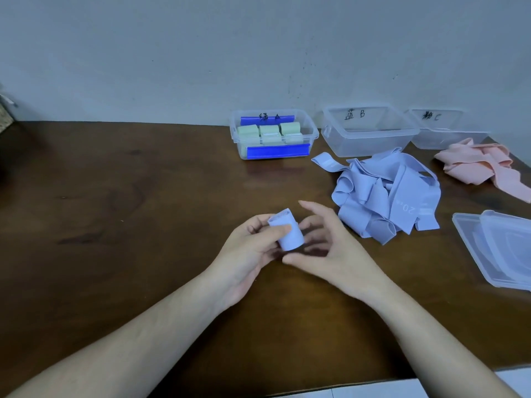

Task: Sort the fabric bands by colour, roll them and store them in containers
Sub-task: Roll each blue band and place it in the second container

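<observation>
Three clear plastic containers (367,130) stand on the dark wooden table (129,211). Six rolled pale green fabric bands (270,132) fill one. One rolled blue fabric band (288,235), two stacked clear plastic lids (500,248).

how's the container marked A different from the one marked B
Container A holds rolled green bands; container B holds nothing visible. Container A has blue strips at its front and back; container B is plain and clear. Container A looks smaller and stands left of container B. Both are open clear plastic tubs with handwritten marks, standing by the wall at the back of the table.
</observation>
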Tool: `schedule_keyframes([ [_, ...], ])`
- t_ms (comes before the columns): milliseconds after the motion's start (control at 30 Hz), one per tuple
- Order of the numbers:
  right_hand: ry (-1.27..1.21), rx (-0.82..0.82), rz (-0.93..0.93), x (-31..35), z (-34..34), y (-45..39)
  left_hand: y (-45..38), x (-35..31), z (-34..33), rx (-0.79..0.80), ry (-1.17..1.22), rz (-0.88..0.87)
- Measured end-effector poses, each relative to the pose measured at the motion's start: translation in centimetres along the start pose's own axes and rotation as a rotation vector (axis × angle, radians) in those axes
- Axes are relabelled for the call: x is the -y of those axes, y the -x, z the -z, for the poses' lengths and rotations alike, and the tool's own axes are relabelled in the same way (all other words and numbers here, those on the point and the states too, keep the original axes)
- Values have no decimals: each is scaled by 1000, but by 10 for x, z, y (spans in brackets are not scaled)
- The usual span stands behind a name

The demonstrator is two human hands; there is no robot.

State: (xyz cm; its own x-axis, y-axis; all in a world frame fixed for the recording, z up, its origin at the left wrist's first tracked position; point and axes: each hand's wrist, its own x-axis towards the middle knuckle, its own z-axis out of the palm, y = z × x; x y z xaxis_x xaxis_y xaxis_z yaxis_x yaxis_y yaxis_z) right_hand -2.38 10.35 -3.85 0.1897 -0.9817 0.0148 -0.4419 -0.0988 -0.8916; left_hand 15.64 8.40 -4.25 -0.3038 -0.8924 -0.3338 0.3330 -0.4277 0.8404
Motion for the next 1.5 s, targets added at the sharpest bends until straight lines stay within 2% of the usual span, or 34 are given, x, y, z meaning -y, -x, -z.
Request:
schedule_keyframes([
  [100,452,32,220,3,-1,-3,-1,-5,6,-10,-88,-10],
  [167,596,-10,318,8,-3,-9,-1,-8,7,5,-136,-12],
  [233,673,-53,338,13,-3,-15,-3,-10,7,19,-157,-5],
  [333,648,-86,301,16,-3,-20,-8,-16,3,72,-171,8],
  [567,369,-182,213,17,9,-25,-22,-26,-15,187,-76,41],
  [767,336,-213,172,-2,43,-36,-43,-29,-43,218,-101,40],
  [967,449,-193,202,-20,96,-59,-76,-39,-88,173,-217,15],
  [1133,459,-112,253,-33,159,-82,-118,-51,-120,111,-382,-90],
  [1267,489,-81,313,-50,206,-109,-153,-57,-139,1,-573,-183],
  [1500,717,16,516,-50,256,-162,-203,-71,-169,-168,-897,-356],
])
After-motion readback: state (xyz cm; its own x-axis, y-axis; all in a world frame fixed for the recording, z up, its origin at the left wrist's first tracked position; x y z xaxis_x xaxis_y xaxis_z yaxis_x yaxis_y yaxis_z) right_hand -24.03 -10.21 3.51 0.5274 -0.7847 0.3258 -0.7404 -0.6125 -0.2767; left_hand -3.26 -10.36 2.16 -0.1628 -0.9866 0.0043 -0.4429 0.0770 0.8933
